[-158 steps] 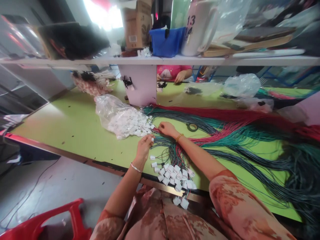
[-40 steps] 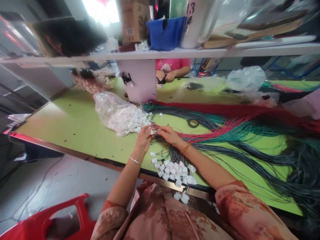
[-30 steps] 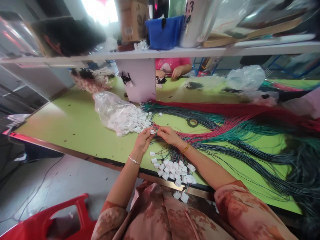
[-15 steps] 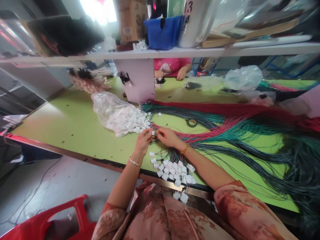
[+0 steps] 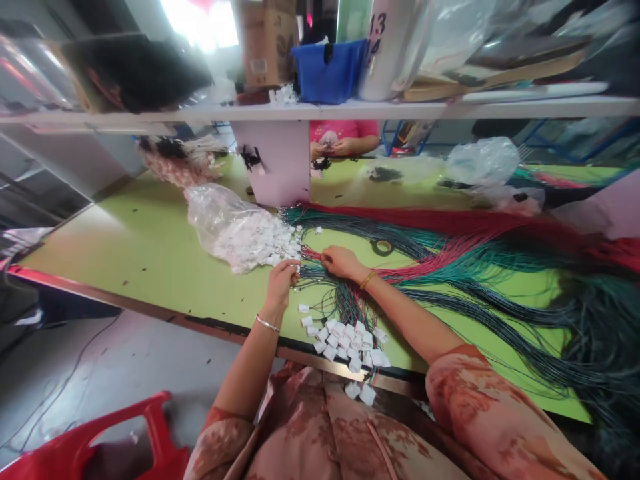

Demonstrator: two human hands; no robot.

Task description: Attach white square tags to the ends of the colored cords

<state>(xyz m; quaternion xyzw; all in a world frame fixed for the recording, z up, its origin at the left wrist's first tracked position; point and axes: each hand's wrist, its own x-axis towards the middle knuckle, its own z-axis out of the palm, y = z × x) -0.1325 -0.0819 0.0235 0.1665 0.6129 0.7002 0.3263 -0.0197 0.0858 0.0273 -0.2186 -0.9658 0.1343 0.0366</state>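
My left hand (image 5: 281, 283) is closed in a pinch on a small white connector housing (image 5: 297, 269), mostly hidden by the fingers. To its right, my right hand (image 5: 343, 263) lies over the bundle of red, green and black wires (image 5: 415, 275), its fingertips closed on wire near the ends; how many strands is hidden. Just beyond my left hand, many loose white housings (image 5: 250, 240) spill from a clear plastic bag (image 5: 210, 207). Nearer my body, wires fitted with white connectors (image 5: 345, 341) lie in a heap, a few hanging over the table edge.
A black tape roll (image 5: 383, 247) lies behind my right hand on the green table (image 5: 125, 247). Overhead runs a shelf (image 5: 450, 108) bearing a blue bin (image 5: 329, 70). Across the table another person's hands (image 5: 343, 147) work. A red chair (image 5: 160, 427) stands at lower left.
My hands have moved apart: the left slightly left with the connector housing, the right away from it, up and right onto the wires. The other person's hands have come together.
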